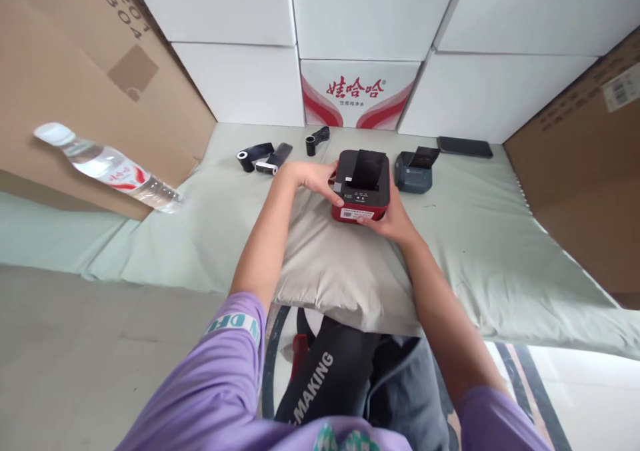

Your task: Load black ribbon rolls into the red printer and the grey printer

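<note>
White blank-faced cartons (240, 81) and one white carton with red swooshes and red lettering (360, 94) wall off the back of a bench-like surface under wrinkled pale-green cloth (465, 258), its front edge sagging just above a seated person's dark-trousered legs (345, 364). A tall brown cardboard box (60, 91) bounds the left side, with a clear plastic bottle with a white cap (110, 171) before it; another brown cardboard box (590, 171) bounds the right. Bare cloth stretches from the bottle to the left forearm, and from the right forearm to the right-hand box.

Near the middle, between front edge and cartons, is a squarish red-and-black device (363, 196) with rounded corners, a glossy black strip (369, 170) across its top and a white barcode label (356, 214) on its red front. The left hand (320, 179) clasps its left side, thumb at the front corner; the right hand (393, 218) is curled around the right side, thumb against the lower front, other fingers mostly hidden. Whether the device bears on the cloth cannot be told.

Just right sits a small blue-grey device (414, 179), a flat black slab (465, 147) behind it. Black film rolls (245, 161) lie to the left, well apart from the bottle.
</note>
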`<state>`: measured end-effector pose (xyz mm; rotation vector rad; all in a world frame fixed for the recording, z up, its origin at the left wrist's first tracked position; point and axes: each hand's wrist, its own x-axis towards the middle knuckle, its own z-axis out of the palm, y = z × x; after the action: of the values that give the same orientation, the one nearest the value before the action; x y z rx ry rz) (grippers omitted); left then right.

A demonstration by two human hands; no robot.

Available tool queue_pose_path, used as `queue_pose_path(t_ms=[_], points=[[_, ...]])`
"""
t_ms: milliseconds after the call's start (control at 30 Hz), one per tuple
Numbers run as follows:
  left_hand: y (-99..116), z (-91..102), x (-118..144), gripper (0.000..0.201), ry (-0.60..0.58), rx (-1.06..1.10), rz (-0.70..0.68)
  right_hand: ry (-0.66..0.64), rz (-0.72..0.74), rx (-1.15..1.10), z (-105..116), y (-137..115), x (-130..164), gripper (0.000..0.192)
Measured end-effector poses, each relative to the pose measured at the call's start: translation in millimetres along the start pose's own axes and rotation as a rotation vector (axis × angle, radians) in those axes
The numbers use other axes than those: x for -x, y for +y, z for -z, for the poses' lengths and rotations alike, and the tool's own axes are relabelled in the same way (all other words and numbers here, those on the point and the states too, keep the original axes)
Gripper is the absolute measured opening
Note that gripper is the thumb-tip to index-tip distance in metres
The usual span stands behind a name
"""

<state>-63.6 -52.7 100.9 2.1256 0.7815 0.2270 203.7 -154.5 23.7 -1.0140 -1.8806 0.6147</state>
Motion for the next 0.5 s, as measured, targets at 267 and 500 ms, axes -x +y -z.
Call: queue_pose_path(t_ms=[267,500], points=[[-27.2,-16.7,-45.1,0.155,0.338,0.133,-0.177,0.129,-0.013,-0.047,2.0,24.5,-50.7,0.147],[-70.4,-35.4,-83.4,0.149,0.677,0.301,-0.274,0.116,-0.032,-0.090,2.9,57.4,-112.6,0.141]])
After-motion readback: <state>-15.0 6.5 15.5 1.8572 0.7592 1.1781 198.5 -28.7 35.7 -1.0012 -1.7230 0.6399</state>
